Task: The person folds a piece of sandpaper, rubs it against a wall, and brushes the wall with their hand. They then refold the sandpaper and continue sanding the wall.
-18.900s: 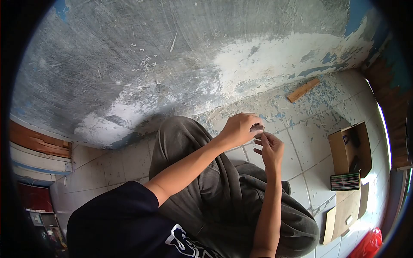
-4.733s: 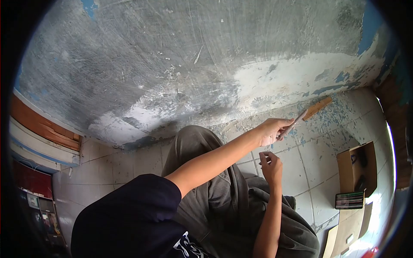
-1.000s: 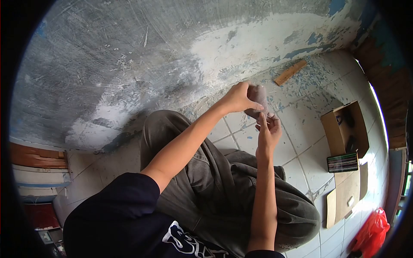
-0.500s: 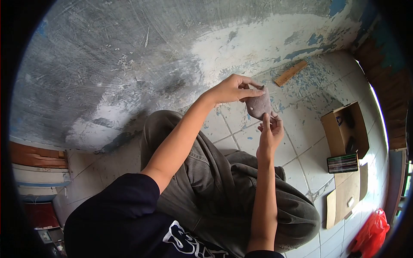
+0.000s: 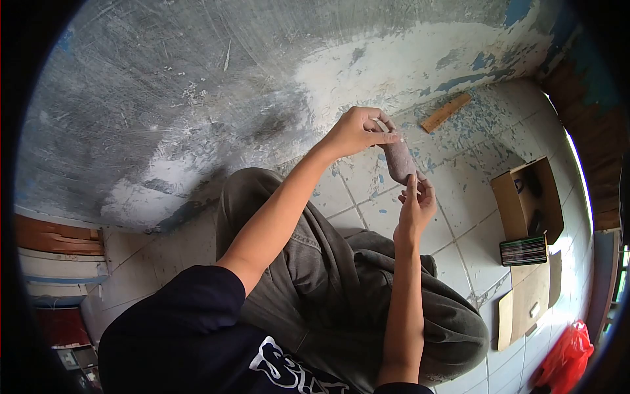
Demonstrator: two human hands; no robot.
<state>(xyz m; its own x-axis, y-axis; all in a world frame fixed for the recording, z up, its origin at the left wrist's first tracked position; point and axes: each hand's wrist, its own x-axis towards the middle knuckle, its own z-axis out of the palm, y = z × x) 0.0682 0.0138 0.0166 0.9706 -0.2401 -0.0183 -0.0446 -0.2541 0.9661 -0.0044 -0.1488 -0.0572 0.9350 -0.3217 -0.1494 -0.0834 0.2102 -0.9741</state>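
Observation:
Both hands hold a small, dusty grey-purple piece of sandpaper (image 5: 398, 162) in front of the wall, above the tiled floor. My left hand (image 5: 361, 132) pinches its upper end between thumb and fingers. At the lower end, my right hand (image 5: 417, 209) grips it with the thumb on the near face and the fingers partly hidden behind. The sheet looks narrow and curved, bent lengthwise or turned partly edge-on. Beyond the hands, the wall (image 5: 262, 72) shows scraped grey and white patches with bits of blue paint.
Paint flakes lie over the floor tiles (image 5: 335, 190) along the wall. A flat strip of wood (image 5: 446, 113) rests there. To the right are an open cardboard box (image 5: 507, 203), a dark striped stack (image 5: 524, 251), flattened cardboard (image 5: 522, 289) and a red plastic bag (image 5: 567, 354).
The sandpaper has gone from a broad face to a narrower, curved shape between my hands. My left hand has shifted slightly up, and both hands keep their hold.

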